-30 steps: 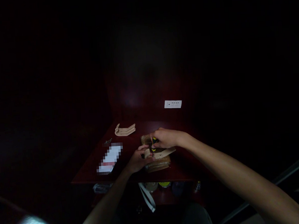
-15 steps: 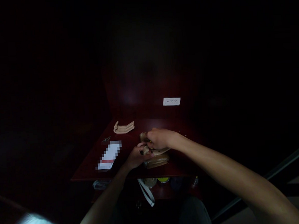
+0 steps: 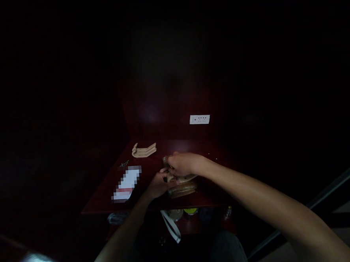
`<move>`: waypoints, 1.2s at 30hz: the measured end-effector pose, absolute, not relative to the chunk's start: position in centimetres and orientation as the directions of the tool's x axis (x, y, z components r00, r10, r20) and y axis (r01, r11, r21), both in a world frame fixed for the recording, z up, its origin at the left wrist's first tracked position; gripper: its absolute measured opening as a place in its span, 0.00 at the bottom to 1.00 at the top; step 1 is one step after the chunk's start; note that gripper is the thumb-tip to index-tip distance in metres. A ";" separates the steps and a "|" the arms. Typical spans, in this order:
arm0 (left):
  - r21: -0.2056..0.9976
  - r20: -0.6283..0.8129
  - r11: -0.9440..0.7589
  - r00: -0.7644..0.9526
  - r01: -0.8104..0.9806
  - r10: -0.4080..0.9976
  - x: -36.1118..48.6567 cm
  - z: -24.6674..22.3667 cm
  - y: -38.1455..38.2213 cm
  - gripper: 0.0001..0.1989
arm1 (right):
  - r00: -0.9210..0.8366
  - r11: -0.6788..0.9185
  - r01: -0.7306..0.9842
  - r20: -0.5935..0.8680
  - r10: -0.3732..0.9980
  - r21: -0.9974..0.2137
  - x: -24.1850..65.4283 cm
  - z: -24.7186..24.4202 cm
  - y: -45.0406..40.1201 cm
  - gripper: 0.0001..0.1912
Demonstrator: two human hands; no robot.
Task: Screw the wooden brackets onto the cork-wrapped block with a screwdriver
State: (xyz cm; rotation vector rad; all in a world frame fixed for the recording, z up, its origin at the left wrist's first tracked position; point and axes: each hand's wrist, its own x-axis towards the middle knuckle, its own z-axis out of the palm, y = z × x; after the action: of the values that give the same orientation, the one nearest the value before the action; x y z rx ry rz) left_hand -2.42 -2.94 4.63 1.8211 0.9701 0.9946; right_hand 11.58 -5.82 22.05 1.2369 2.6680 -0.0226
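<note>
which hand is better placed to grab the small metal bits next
Probably the left hand: nearer the small metal bits, though holding the curved wooden piece. The right hand is farther and grips a mostly hidden yellow item.

Curved pale tan wood-look strip (image 3: 190, 178) at the grip: smooth, matt. Brown film-wrapped block (image 3: 183, 189) beneath the grip: glossy, creased. Flat dark red wood-look tabletop (image 3: 210, 190) around the grip: smooth, polished

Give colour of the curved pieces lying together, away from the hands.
The curved pieces are light tan; best seen in the head view.
</note>
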 end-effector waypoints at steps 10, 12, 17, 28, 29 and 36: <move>0.901 0.245 -0.358 0.393 0.246 0.886 -2.5 4.5 -2.9 0.14 | -0.523 0.531 0.830 -0.094 0.847 0.167 11.2 21.3 -6.2 0.17; 0.905 0.236 -0.346 0.385 0.248 0.893 -2.4 4.6 -3.0 0.15 | -0.506 0.508 0.839 -0.062 0.860 0.193 10.9 21.2 -6.3 0.17; 0.915 0.220 -0.326 0.381 0.239 0.898 -2.2 4.9 -3.3 0.16 | -0.579 0.602 0.790 -0.183 0.794 0.114 10.9 22.2 -6.7 0.23; 0.901 0.263 -0.369 0.389 0.228 0.883 -2.5 4.6 -3.0 0.13 | -0.636 0.646 0.739 -0.116 0.763 0.192 11.5 21.5 -6.0 0.17; 0.902 0.262 -0.367 0.388 0.227 0.884 -2.5 4.6 -3.0 0.13 | -0.633 0.643 0.741 -0.119 0.765 0.193 11.4 21.4 -6.0 0.17; 0.895 0.254 -0.373 0.407 0.245 0.877 -2.4 4.8 -3.0 0.13 | -0.556 0.582 0.790 -0.175 0.813 0.192 11.1 21.6 -5.6 0.18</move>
State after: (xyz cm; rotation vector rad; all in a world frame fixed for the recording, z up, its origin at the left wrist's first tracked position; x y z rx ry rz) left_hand -2.45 -3.04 4.83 1.8456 0.9650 0.9759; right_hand 11.06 -5.58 21.62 1.3270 2.5694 0.1327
